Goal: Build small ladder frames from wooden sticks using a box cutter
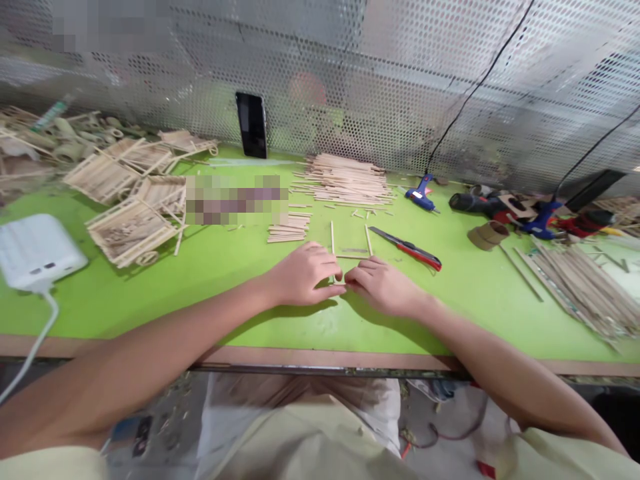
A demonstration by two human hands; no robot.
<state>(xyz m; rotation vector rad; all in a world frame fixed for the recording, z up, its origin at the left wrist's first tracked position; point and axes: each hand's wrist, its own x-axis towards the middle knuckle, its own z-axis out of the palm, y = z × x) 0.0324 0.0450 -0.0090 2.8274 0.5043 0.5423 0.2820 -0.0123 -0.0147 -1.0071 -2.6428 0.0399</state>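
A small frame of thin wooden sticks [351, 257] lies on the green tabletop between my two hands. My left hand [306, 275] is at its near left corner, index finger curled and thumb stretched along the near stick [339, 285]. Facing it, my right hand [384, 285] has its fingers pressed together on the right end of that same stick. My fingertips hide the stick's ends and the near corners of the frame. Just beyond my right hand lies a red and black utility knife [410, 249], blade pointing away to the left.
Behind the hands lie a small stick bundle [289, 228] and a larger pile [347, 180]. A phone [251, 125] leans on the mesh. Small wooden carts [133, 230] and a white power bank [40, 252] are left; blue glue guns [423, 195] and longer strips [590, 287] right.
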